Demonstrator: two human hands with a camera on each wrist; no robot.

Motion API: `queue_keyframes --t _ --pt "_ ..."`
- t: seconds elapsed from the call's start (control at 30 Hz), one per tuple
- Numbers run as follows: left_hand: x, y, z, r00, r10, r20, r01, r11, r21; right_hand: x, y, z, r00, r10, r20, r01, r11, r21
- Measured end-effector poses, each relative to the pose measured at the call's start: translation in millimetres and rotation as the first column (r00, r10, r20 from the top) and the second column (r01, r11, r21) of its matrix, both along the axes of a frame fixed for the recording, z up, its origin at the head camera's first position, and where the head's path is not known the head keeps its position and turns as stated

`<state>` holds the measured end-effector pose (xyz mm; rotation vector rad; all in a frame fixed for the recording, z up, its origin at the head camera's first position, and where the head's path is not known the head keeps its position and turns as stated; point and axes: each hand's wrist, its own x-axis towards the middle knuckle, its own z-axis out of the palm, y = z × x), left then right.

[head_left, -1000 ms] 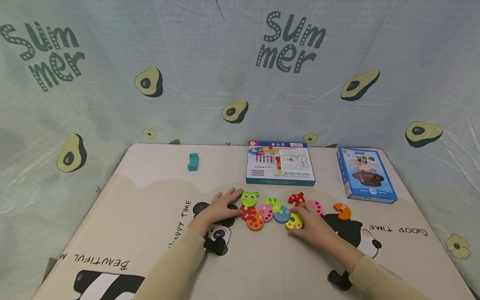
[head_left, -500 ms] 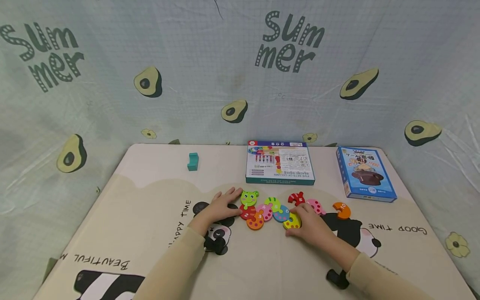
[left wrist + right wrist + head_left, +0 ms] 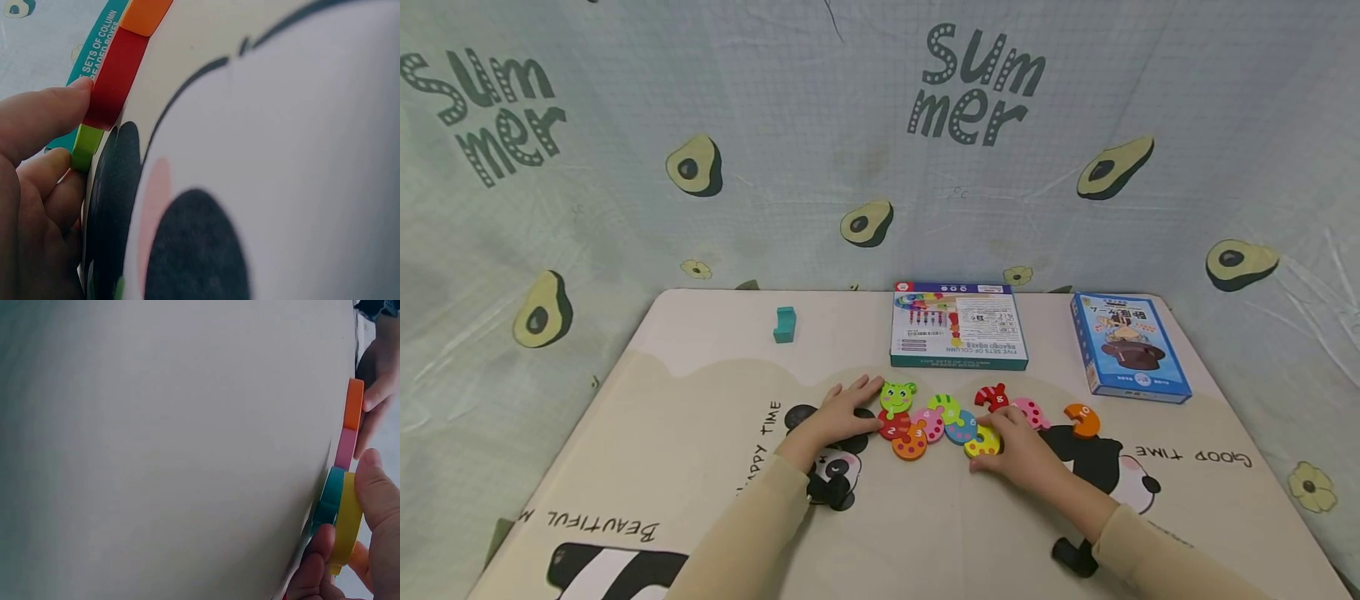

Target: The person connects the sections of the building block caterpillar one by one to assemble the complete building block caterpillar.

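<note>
Numbered discs form a joined, winding row: a green face piece [image 3: 897, 397], red 2 [image 3: 893, 426], orange 3 [image 3: 910, 442], pink 4 [image 3: 931, 423], a green disc [image 3: 945, 407] and a blue disc [image 3: 961, 427]. My left hand [image 3: 841, 417] rests at the row's left end; its thumb touches the red disc [image 3: 115, 78] and a finger touches the green piece [image 3: 87, 147]. My right hand [image 3: 1021, 446] pinches a yellow disc [image 3: 347, 519] between thumb and fingers, against the blue disc [image 3: 332, 487]. Whether those two are interlocked I cannot tell.
Behind my right hand lie a red striped 8 piece [image 3: 992, 397] and a pink dotted piece [image 3: 1030, 412], with an orange 10 [image 3: 1083, 421] further right. At the back are a flat box [image 3: 958, 329], a blue box [image 3: 1129, 346] and a teal block [image 3: 785, 325].
My right hand has shifted slightly left with the yellow disc, bringing it closer to the blue one. My left hand has kept its place.
</note>
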<state>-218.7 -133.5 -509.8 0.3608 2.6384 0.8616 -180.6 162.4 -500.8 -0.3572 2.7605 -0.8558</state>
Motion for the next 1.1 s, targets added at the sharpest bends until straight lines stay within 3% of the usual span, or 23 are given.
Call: queue_keyframes --t 0.57,0.87,1.1 --pt "-0.5 -0.7 -2.0 1.0 -0.016 -0.02 0.016 1.0 0.002 0.5 -3.7 1.0 0.998 -0.046 0.031 0.045 0.999 0.019" --pt "-1.8 0.6 -0.8 1.0 -0.024 -0.016 0.024 1.0 0.005 -0.7 -2.3 1.0 0.999 -0.033 0.02 0.031 0.997 0.069" --pt "-1.1 -0.9 -2.6 1.0 -0.021 -0.017 0.021 1.0 0.001 -0.8 -0.5 0.8 1.0 -0.02 0.017 0.019 0.998 0.052"
